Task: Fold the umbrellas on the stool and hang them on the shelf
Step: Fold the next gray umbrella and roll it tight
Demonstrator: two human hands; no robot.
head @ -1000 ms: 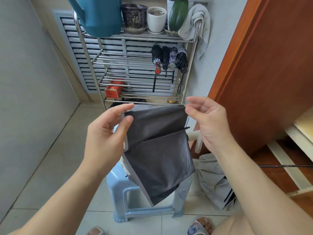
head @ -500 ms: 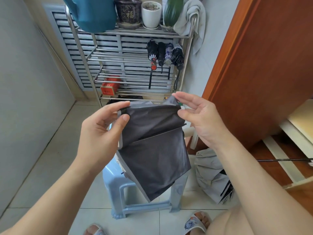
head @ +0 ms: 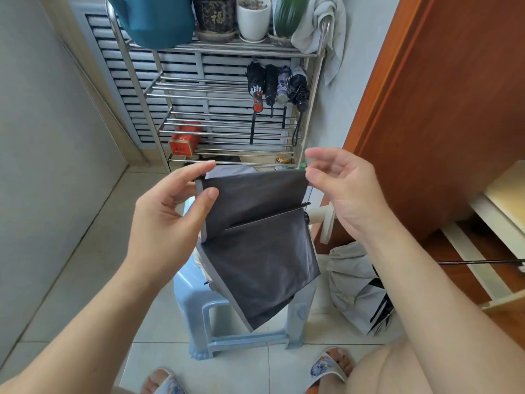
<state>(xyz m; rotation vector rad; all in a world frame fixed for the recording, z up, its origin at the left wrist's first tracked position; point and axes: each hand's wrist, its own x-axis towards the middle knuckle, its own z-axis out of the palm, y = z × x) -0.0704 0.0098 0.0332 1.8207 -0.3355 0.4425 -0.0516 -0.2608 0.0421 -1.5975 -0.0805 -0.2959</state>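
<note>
A dark grey umbrella canopy (head: 255,240) with a pale edge hangs in front of me above the light blue plastic stool (head: 207,305). My left hand (head: 167,223) pinches its upper left corner between thumb and forefinger. My right hand (head: 343,189) pinches the upper right corner, other fingers spread. The panel is stretched flat between both hands, a thin rib crossing it. The umbrella's cream handle (head: 321,220) sticks out to the right behind the cloth. Several folded umbrellas (head: 277,83) hang from the steel shelf (head: 227,95) beyond.
A light grey umbrella (head: 355,282) lies crumpled on the floor right of the stool. The shelf top carries a teal watering can (head: 153,18), pots and a towel. A red tin (head: 184,140) sits lower. A wooden door (head: 440,95) stands right, a wall left.
Both hands have kept their pinch and drawn the top edge of the cloth straighter and flatter. The view has tilted slightly, bringing my feet into sight.
</note>
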